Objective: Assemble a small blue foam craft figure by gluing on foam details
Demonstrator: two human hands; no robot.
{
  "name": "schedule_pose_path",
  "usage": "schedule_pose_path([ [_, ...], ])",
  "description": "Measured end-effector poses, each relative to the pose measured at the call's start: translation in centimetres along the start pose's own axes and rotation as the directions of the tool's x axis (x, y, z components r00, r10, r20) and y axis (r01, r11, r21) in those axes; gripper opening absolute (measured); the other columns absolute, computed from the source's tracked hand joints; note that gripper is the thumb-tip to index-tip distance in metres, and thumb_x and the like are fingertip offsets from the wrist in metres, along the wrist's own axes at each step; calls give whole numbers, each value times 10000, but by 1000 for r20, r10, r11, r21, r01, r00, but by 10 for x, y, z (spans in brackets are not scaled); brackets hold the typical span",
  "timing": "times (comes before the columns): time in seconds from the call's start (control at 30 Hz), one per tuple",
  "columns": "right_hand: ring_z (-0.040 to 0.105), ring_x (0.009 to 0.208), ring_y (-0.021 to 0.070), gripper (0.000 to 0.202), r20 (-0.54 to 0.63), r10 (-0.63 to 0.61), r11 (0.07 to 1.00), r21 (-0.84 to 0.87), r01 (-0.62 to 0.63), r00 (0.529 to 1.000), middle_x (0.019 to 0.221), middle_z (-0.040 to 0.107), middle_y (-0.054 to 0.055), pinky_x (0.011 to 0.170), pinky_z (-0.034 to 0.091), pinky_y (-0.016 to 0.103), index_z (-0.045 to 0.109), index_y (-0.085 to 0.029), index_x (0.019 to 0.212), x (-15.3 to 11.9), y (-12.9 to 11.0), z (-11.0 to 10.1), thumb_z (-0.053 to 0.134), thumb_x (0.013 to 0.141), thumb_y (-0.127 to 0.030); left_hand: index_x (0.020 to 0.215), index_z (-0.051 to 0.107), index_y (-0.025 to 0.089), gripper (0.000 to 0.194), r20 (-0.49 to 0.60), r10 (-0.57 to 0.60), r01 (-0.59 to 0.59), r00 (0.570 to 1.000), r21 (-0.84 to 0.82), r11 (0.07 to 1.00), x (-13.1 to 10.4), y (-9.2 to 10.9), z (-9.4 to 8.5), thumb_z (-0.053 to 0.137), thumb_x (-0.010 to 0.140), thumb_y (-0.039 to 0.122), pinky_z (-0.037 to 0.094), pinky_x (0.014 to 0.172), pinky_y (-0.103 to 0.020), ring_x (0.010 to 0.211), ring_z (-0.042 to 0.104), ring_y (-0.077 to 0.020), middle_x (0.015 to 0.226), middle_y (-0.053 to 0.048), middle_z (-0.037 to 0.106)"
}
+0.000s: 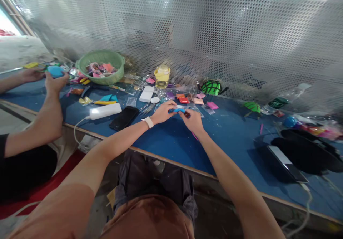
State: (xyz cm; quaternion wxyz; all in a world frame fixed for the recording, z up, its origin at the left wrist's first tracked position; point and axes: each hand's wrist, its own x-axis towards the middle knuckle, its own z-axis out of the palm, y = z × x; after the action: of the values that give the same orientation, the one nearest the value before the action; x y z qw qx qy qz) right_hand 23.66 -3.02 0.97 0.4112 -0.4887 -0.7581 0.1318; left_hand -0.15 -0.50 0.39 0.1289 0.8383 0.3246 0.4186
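Observation:
Over the blue tabletop, my left hand (163,113) and my right hand (193,121) meet at a small blue packet (180,109) with a whitish, see-through upper edge. Fingers of both hands pinch it, one hand at each end. Something dark shows by the right fingers, too small to name. A thin pink stick pokes out below the right hand. Just beyond my hands lie a red packet (183,100), a peach packet (198,101) and a bright pink packet (212,105), with clear plastic bags around them.
A green basket (118,75) of packets, a black phone (124,117), a white power bank (105,111) and a yellow-lidded jar (162,78) stand left. At right are a black box (278,165) and a black cap-like thing (305,149). A co-worker's hands hold a blue lump (55,71).

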Motion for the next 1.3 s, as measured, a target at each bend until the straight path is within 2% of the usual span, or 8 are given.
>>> schedule_pose_path([
  [0.27, 760, 721, 304, 381, -12, 15, 1000, 8, -15, 1000, 770, 814, 92, 752, 519, 421, 686, -270, 765, 7, -3, 6, 718, 995, -572, 1046, 755, 193, 88, 0, -11, 11, 1000, 24, 1000, 1, -1, -6, 809, 1075, 131, 684, 1108, -521, 1235, 786, -312, 1350, -165, 773],
  [0.5, 763, 715, 307, 382, 0, 25, 1000, 2, -25, 1000, 771, 821, 100, 746, 543, 426, 716, -259, 786, 6, -4, 5, 729, 1021, -560, 1086, 789, 201, 81, -29, -34, 34, 999, 28, 999, 1, -1, -1, 804, 1068, 123, 695, 1129, -537, 1259, 799, -316, 1327, -147, 791],
  [0.7, 741, 704, 292, 418, -18, 22, 1000, 1, -22, 1000, 747, 790, 96, 745, 536, 415, 672, -259, 779, 5, -4, 7, 711, 1017, -601, 1093, 823, 191, 117, -26, 13, -12, 1000, 26, 1000, 1, -3, -3, 807, 1073, 77, 671, 1211, -562, 1314, 810, -319, 1377, -150, 814],
  [0.93, 738, 700, 283, 428, 14, 34, 999, 5, -34, 999, 727, 779, 86, 758, 533, 406, 673, -255, 780, 3, -8, 2, 667, 975, -636, 1073, 818, 179, 51, 1, 13, -13, 1000, 83, 996, 2, -3, -2, 825, 1097, 135, 677, 1170, -520, 1295, 821, -314, 1386, -150, 815],
  [1.17, 736, 682, 286, 459, -31, 16, 1000, -10, -16, 999, 725, 782, 91, 751, 560, 427, 697, -253, 765, 4, 0, 6, 708, 993, -651, 1076, 816, 179, 63, -15, 29, -27, 999, 84, 996, 3, -4, -3, 838, 1081, 119, 671, 1162, -483, 1280, 818, -298, 1354, -138, 814],
  [1.23, 759, 718, 297, 422, -44, 8, 1000, 7, -7, 999, 783, 816, 100, 773, 597, 444, 769, -242, 853, 3, 1, 8, 716, 1004, -632, 1099, 821, 168, 52, -22, 38, -35, 999, 92, 995, 4, -4, -3, 833, 1082, 121, 680, 1136, -485, 1257, 820, -303, 1338, -147, 813],
  [1.3, 804, 829, 318, 406, -69, -32, 998, 49, 36, 997, 991, 891, 132, 793, 640, 459, 852, -223, 1087, 2, 1, 9, 731, 1006, -602, 1135, 827, 170, 60, -19, 47, -45, 999, 100, 994, 4, -3, -4, 818, 1094, 128, 685, 1137, -497, 1258, 818, -307, 1340, -147, 812],
])
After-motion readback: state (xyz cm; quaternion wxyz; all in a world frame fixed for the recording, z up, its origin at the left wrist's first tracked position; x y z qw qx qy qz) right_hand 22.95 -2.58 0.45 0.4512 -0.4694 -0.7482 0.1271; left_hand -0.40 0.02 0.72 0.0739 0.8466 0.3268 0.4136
